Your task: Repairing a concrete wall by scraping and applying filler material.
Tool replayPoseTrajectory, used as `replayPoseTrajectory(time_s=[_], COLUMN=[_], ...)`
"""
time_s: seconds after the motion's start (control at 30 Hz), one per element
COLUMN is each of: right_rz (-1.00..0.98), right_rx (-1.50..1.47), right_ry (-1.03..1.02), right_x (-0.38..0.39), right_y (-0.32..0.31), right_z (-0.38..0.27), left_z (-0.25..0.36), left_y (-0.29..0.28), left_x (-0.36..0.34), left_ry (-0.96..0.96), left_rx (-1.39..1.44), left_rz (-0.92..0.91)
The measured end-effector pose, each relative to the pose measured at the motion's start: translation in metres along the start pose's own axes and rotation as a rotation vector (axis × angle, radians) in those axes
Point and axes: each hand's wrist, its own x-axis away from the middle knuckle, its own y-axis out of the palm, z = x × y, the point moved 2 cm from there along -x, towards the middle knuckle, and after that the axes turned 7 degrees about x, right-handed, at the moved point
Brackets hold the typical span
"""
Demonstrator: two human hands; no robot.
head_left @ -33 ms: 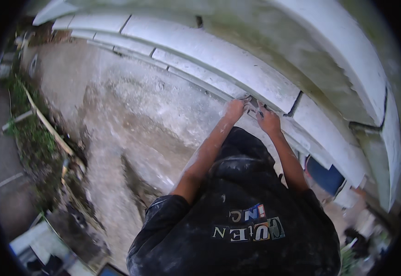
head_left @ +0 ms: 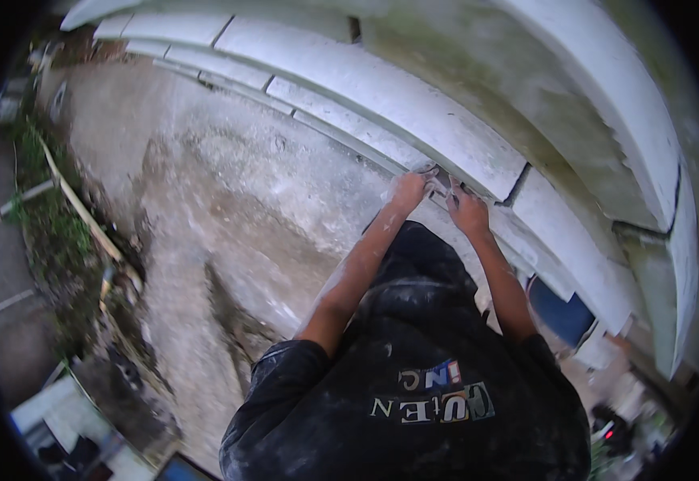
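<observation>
My left hand (head_left: 408,192) and my right hand (head_left: 469,211) are close together at the lower edge of a long white moulded ledge (head_left: 381,80). Both have closed fingers dusted with white. Between them is a small dark grey flat piece (head_left: 444,181), pinched by the fingers; its kind is too small to make out. The fingers are right against the white stepped strip (head_left: 345,112) below the ledge. Parts of the fingertips and of the piece are hidden.
Dusty, uneven concrete ground (head_left: 229,184) spreads to the left. A wooden pole (head_left: 81,204) lies among green weeds (head_left: 52,264). Dark gaps (head_left: 516,184) separate the ledge sections. A blue panel (head_left: 559,311) stands at the right, below the ledge; assorted items lie at lower right.
The view has shifted very slightly. Both hands stay at the same spot with the dark flat piece between them.
</observation>
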Motion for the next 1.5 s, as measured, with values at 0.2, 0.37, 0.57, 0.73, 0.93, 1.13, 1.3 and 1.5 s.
replayPoseTrajectory(time_s=[0.2,0.37,0.57,0.73,0.93,1.13,1.3,1.5], right_rz=[0.092,0.086,0.026,-0.070,-0.143,-0.097,-0.101,-0.074], right_rx=[0.189,0.285,0.034,0.077,0.152,0.171,0.097,-0.015], right_ry=[-0.152,-0.234,-0.266,-0.203,-0.157,-0.210,-0.198,-0.282], right_x=[-0.017,-0.026,-0.030,-0.016,-0.024,-0.036,-0.032,-0.038], right_y=[0.000,-0.005,-0.007,-0.024,-0.037,-0.024,-0.035,-0.036], right_z=[-0.006,0.000,0.033,0.012,0.005,0.013,0.009,0.013], left_z=[-0.007,0.002,0.019,0.016,0.032,0.026,0.031,0.037], left_y=[0.016,0.032,0.036,0.050,0.050,0.052,0.036,0.036], left_x=[0.007,0.014,0.010,0.020,0.016,0.012,0.011,0.008], left_ry=[-0.032,-0.044,-0.139,-0.172,-0.197,-0.233,-0.276,-0.290], left_rx=[0.111,0.263,0.376,0.410,0.399,0.426,0.390,0.346], left_rz=[0.246,0.418,0.362,0.437,0.487,0.492,0.469,0.500])
